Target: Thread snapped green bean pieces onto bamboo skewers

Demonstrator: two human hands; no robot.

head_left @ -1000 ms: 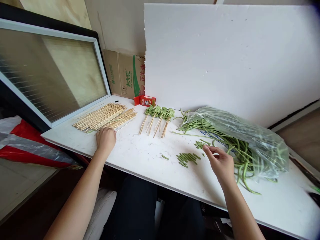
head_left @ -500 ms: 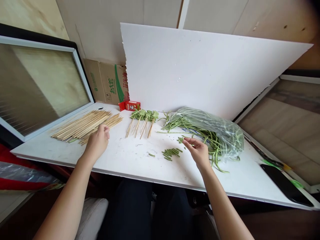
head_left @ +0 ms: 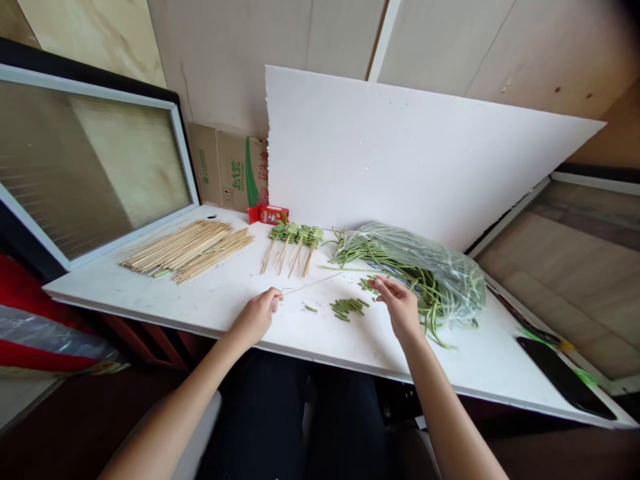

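Observation:
My left hand (head_left: 257, 316) is closed on the end of a thin skewer (head_left: 313, 284), which points right and away over the table. Near the small cut green pieces (head_left: 367, 285), my right hand (head_left: 399, 305) has its thumb and fingertips pinched together; what they hold, if anything, is too small to make out. Between the hands lies a row of short bean pieces (head_left: 349, 306), with a single piece (head_left: 311, 309) to its left. Skewers threaded with green pieces (head_left: 297, 234) lie farther back. A pile of bare skewers (head_left: 185, 245) is at the left.
A clear plastic bag (head_left: 425, 250) of long green beans lies at the right. Behind the skewers stand a small red box (head_left: 274, 214) and a cardboard box (head_left: 225, 170). A black phone (head_left: 565, 377) rests near the right end of the white table (head_left: 295, 343).
My left hand has moved right from beside the skewer pile, and a skewer now shows extended from it. My right hand stays near the cut pieces. The camera view has shifted slightly.

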